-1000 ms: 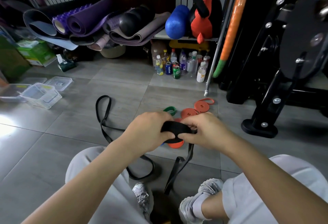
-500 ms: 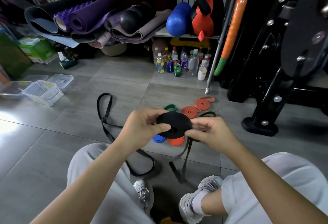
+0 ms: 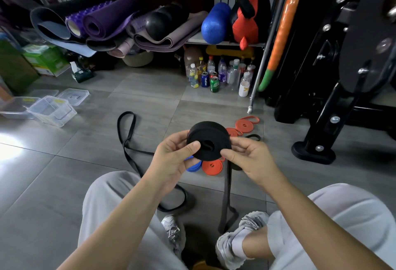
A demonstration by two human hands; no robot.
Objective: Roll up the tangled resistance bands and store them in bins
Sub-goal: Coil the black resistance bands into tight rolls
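Observation:
A thick black band coil is held up over the floor, its flat face turned toward me. My left hand grips its left side, thumb on the face. My right hand pinches its right edge. The coil's loose tail hangs down to the floor between my feet. Another black band lies unrolled on the tiles to the left. Rolled bands rest on the floor beneath and behind my hands: a blue one, an orange one and two more orange ones.
Clear plastic bins and lids sit on the floor at the left. Bottles and cans stand under a shelf behind. Rolled mats pile at the back left. A black machine base stands at the right.
The coil has been turned from edge-on to face-on and lifted a little. Both hands shifted their hold around it, and the hanging tail swung toward my feet.

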